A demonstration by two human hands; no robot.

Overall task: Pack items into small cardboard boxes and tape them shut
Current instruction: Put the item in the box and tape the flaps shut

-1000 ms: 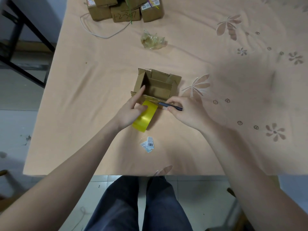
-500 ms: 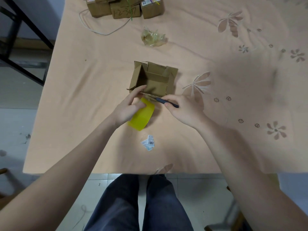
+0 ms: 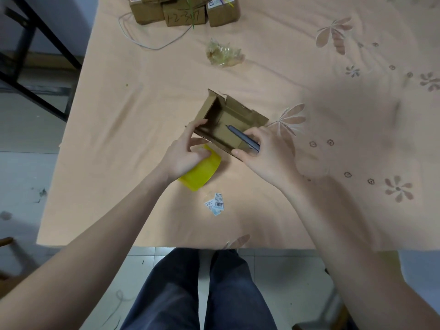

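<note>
Right hand (image 3: 266,156) gripping a pen (image 3: 242,138) (maybe a blade) and the near wall of the open box (image 3: 228,120) mid-counter (image 3: 142,115); left hand (image 3: 183,156) pinching the box's left edge above yellow tape (image 3: 202,172). Still preparing the box; next, likely filling, closing flaps, taping.

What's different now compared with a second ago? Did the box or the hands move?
The open cardboard box has been turned so its opening faces the camera more. The right hand, keeping hold of the dark pen, has swung the pen's tip over the box's inside and now also grips the near edge. The left hand moved to the box's left corner. The yellow tape roll and the barcode labels stayed put.
</note>
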